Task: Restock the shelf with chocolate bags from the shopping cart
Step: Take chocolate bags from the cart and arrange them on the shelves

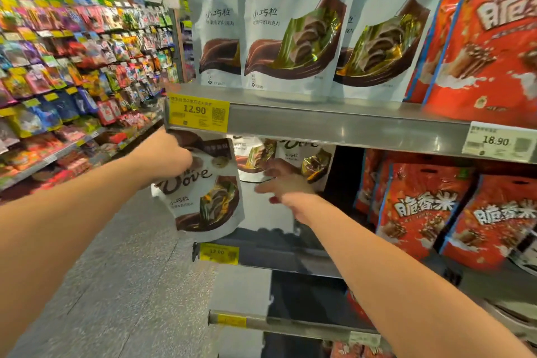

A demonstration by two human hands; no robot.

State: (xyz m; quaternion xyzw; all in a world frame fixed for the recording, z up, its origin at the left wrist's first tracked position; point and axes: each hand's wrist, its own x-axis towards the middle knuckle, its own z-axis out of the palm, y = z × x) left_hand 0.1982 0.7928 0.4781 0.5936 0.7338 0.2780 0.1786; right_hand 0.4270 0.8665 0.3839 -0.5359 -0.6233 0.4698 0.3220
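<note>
My left hand (170,154) grips the top of a white Dove chocolate bag (203,197), which hangs tilted in front of the second shelf (261,244). My right hand (283,183) reaches into that shelf with fingers spread, touching the white Dove bags standing there (308,160). Three more Dove bags (290,26) stand upright on the upper shelf (334,122). The shopping cart is out of view.
Red snack bags (494,38) fill the right of the upper shelf, and more of them (421,206) sit on the second shelf. Yellow price tags (199,110) mark the shelf edges. An aisle of colourful sweets (72,81) runs along the left above grey floor (130,285).
</note>
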